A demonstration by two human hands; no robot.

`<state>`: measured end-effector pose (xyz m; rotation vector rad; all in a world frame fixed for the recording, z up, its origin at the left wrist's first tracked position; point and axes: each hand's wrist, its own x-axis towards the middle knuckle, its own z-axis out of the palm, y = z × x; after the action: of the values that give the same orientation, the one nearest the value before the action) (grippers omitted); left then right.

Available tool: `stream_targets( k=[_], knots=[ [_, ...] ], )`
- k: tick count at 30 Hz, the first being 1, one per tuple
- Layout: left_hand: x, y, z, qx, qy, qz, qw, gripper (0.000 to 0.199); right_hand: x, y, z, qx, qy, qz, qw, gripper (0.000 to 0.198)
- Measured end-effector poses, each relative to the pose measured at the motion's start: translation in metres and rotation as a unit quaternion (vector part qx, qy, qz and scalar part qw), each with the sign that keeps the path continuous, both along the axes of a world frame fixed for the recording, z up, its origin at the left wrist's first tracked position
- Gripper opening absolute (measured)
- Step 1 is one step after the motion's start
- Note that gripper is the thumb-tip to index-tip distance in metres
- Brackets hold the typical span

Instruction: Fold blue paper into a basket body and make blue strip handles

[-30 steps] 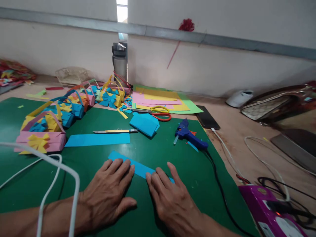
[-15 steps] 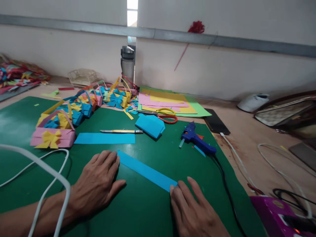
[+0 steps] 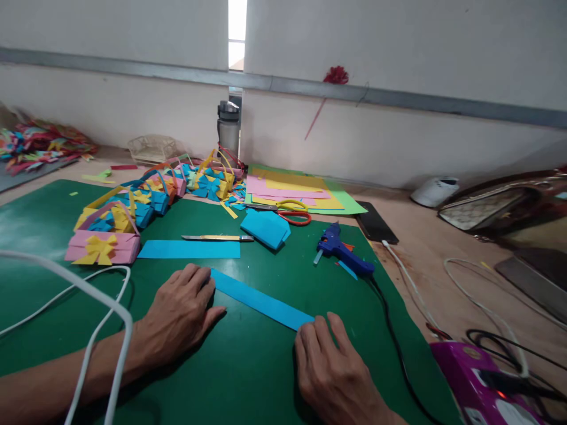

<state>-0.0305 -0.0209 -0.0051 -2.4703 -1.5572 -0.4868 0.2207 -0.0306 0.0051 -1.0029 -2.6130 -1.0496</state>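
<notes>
A narrow blue paper strip (image 3: pixel 261 300) lies slantwise on the green mat, between my hands. My left hand (image 3: pixel 179 313) rests at its upper left end, fingers flat and thumb spread away. At the lower right end, my right hand (image 3: pixel 332 363) has its fingers bent and closed on the strip's tip. Behind them lies a wider blue paper strip (image 3: pixel 186 250), with a craft knife (image 3: pixel 217 238) along its far edge. A folded blue paper piece (image 3: pixel 264 228) sits farther right, near scissors (image 3: pixel 292 211) with yellow and red handles.
Several small paper baskets (image 3: pixel 104 247) stand at the left. A blue glue gun (image 3: pixel 343 251) lies at the right, its black cord trailing forward. A white cable (image 3: pixel 119 316) loops across my left forearm. Coloured sheets (image 3: pixel 305 189), a phone (image 3: pixel 376 221) and a purple power box (image 3: pixel 476 378) lie beyond.
The view has tilted up slightly and shifted right. My right hand's fingers have drawn closer together at the strip's end. My left hand stays at the other end.
</notes>
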Motion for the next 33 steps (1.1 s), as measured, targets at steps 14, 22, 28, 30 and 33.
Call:
stream_targets(
  k=[14, 22, 28, 30, 33],
  knots=[
    [0.062, 0.004, 0.027, -0.542, -0.598, 0.061, 0.587, 0.050, -0.003, -0.011, 0.007, -0.059, 0.099, 0.060, 0.991, 0.027],
    [0.034, 0.031, 0.035, -0.418, -0.605, 0.041, 0.676, 0.032, -0.007, -0.012, 0.002, -0.111, 0.176, 0.185, 0.960, 0.035],
    [0.020, 0.043, 0.032, -0.500, -0.381, -0.056, 0.776, 0.023, 0.003, -0.005, 0.016, -0.155, 0.201, 0.170, 0.952, 0.023],
    [0.024, 0.042, 0.030, -0.513, -0.346, -0.091, 0.780, 0.025, 0.004, 0.000, 0.017, -0.124, 0.216, 0.165, 0.954, 0.022],
    [0.032, 0.037, 0.030, -0.514, -0.324, -0.124, 0.785, 0.021, 0.004, 0.004, 0.017, -0.084, 0.193, 0.149, 0.966, 0.031]
  ],
)
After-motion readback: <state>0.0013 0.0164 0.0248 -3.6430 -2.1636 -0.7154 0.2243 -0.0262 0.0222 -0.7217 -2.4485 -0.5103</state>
